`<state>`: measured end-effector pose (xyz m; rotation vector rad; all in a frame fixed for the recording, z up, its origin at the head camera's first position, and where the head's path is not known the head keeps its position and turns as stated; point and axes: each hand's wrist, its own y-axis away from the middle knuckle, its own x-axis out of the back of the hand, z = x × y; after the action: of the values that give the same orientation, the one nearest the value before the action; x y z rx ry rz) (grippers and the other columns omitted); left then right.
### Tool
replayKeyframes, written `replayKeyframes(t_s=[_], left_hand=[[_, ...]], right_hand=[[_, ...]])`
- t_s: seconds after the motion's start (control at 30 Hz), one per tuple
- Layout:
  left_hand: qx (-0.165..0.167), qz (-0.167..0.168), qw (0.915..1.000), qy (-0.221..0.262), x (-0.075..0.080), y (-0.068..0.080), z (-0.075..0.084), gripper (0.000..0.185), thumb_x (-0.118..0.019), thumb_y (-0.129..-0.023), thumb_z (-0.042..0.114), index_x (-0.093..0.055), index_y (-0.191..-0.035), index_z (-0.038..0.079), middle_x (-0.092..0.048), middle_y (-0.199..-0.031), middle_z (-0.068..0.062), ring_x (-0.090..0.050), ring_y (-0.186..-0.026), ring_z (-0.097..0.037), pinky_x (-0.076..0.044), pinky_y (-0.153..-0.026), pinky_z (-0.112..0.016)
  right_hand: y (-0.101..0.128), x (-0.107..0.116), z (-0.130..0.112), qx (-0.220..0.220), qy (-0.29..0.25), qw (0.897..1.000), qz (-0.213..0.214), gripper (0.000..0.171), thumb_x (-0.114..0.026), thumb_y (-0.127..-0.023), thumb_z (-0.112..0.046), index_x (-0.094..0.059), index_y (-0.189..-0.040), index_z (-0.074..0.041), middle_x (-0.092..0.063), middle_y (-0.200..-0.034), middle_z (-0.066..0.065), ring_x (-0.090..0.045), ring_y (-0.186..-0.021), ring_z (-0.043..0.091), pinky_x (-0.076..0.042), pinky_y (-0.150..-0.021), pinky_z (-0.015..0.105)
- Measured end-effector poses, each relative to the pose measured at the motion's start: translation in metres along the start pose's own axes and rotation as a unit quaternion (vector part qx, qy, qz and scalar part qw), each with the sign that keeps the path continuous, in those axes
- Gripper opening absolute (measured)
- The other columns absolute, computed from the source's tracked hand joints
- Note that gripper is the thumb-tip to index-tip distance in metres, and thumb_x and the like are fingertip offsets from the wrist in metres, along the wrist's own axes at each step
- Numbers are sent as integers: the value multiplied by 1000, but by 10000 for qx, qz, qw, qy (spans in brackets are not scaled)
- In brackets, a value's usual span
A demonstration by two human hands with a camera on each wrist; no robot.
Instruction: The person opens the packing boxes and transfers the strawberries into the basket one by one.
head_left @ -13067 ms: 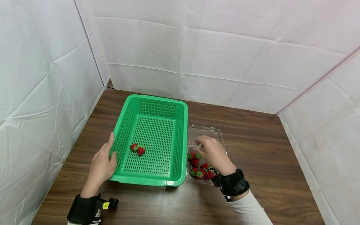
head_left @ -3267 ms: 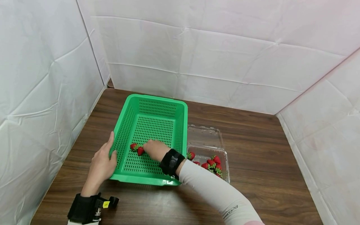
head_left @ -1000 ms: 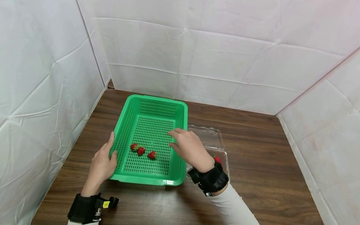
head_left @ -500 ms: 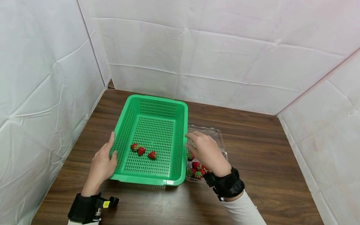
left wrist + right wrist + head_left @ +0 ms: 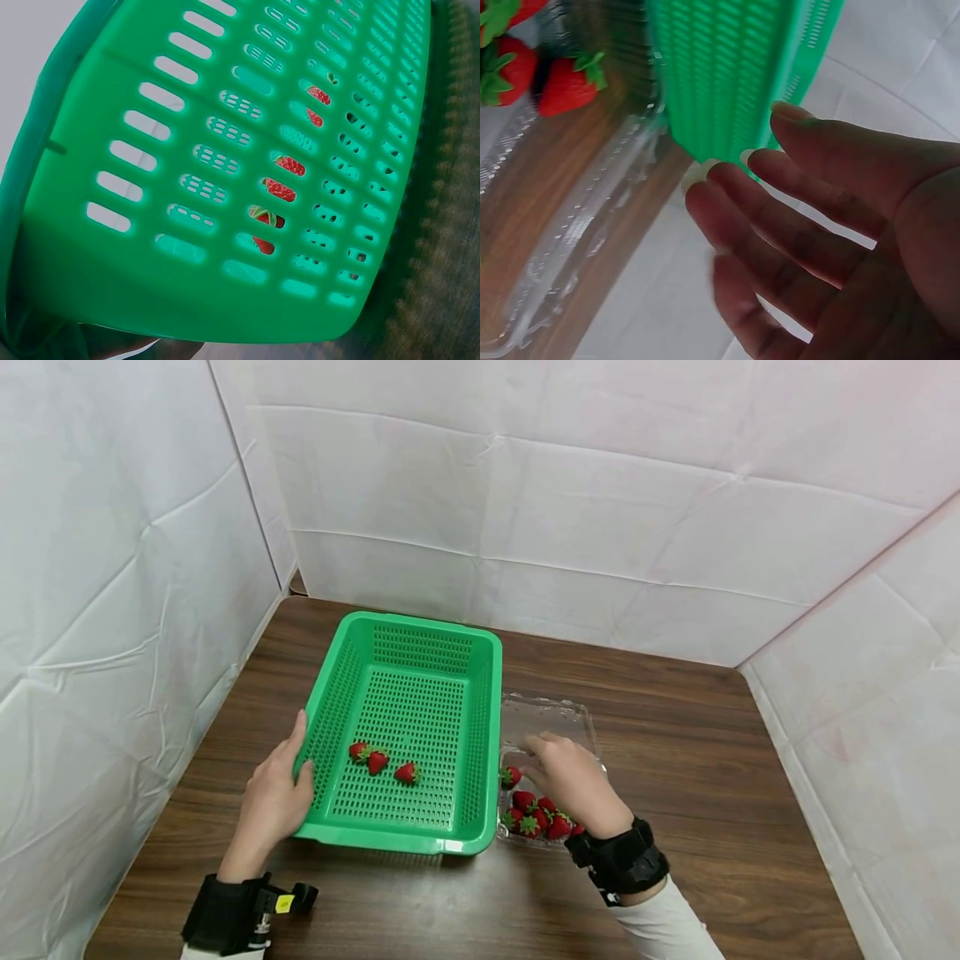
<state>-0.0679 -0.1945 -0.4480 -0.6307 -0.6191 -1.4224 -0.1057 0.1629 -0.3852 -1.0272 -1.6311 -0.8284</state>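
A green slotted plastic basket (image 5: 412, 839) stands on the table, with three strawberries (image 5: 377, 762) on its floor. At its left rim my left hand (image 5: 272, 797) holds on, thumb over the edge and fingers along the outside. The left wrist view shows the basket's side wall (image 5: 161, 180), with red fruit through the slots. My right hand (image 5: 573, 781) hovers over the clear plastic clamshell (image 5: 504, 839), which holds several strawberries (image 5: 528, 818). In the right wrist view the fingers (image 5: 802, 232) are spread and slightly bent, with nothing between them; a strawberry (image 5: 566, 86) lies apart from them.
The clamshell's lid (image 5: 547, 714) lies folded back toward the rear, close against the basket's right side. Brown wooden table (image 5: 690, 777) extends to the right and front. White sheeting (image 5: 600, 527) encloses the back and both sides.
Over the last second my right hand has moved right from above the basket's edge to over the clamshell. A third strawberry has joined the two in the basket since 3.3 s ago. My left hand stays put.
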Motion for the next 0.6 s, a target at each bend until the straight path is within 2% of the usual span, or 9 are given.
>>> replayKeyframes(t_s=[0.17,0.33,0.5,0.6], left_hand=[[-5,13,10000,6,0,0,0,69,-44,-99,4,-8,-157,16,-35,-148,-33,-46,-122,-54,-42,-90,-66],[10,19,10000,3,0,0,1,69,-44,-99,4,-8,-157,16,-35,-148,-33,-46,-122,-55,-42,-90,-66],[23,20,10000,-12,0,0,1,69,-44,-99,4,-8,-157,16,-35,-148,-33,-47,-122,-55,-42,-89,-66],[33,20,10000,-14,0,0,1,69,-44,-99,4,-8,-157,16,-35,-148,-33,-47,-121,-55,-43,-88,-66]], right_hand=[[3,-6,8,-233,-114,9994,-250,28,-70,-88,-14,-68,-115,-6,-71,-98,9,-67,-79,17,-52,-66,30],[5,-11,13,-275,25,9990,-346,24,-71,-88,-20,-70,-109,-9,-72,-95,8,-68,-80,18,-55,-69,34],[6,-15,17,-418,54,9975,-575,21,-71,-88,-19,-71,-106,-9,-72,-100,11,-69,-88,23,-56,-75,39],[4,-19,20,-431,6,9969,-664,20,-70,-89,-17,-71,-106,-8,-72,-98,10,-68,-86,22,-55,-75,39]])
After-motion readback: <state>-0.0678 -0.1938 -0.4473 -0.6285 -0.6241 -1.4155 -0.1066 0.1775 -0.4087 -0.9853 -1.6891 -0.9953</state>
